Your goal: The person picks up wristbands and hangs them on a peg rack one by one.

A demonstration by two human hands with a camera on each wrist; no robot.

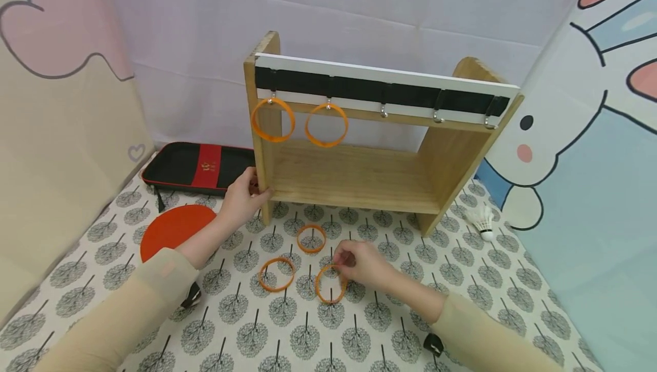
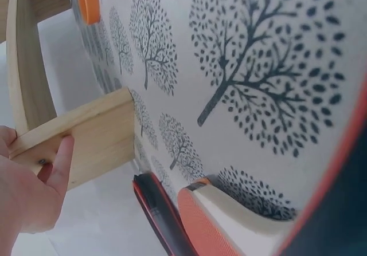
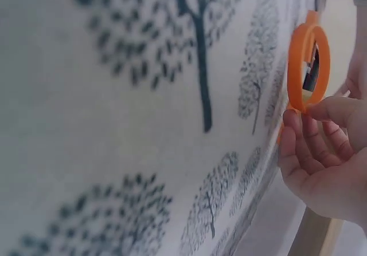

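Note:
My left hand point(image 1: 243, 198) grips the left side panel point(image 1: 260, 169) of a light wooden shelf point(image 1: 354, 175), thumb on the front edge. In the right wrist view, my right hand point(image 3: 330, 153) pinches an orange ring point(image 3: 295, 67) between thumb and fingertips, the ring standing tilted at the tablecloth. Two more orange rings, a far ring point(image 1: 311, 251) and a near ring point(image 1: 278, 290), lie flat left of that hand. Along the shelf's top, a black strip point(image 1: 354, 87) carries several metal hooks. From the two leftmost hang a first ring point(image 1: 274, 139) and a second ring point(image 1: 324, 144).
Behind my left arm lie a black case point(image 1: 171, 166) with a red band and a red disc point(image 1: 171, 229). A white shuttlecock point(image 1: 482, 223) rests right of the shelf. Tree-patterned cloth point(image 1: 308, 338) covers the table; printed curtains point(image 1: 359, 12) stand around it.

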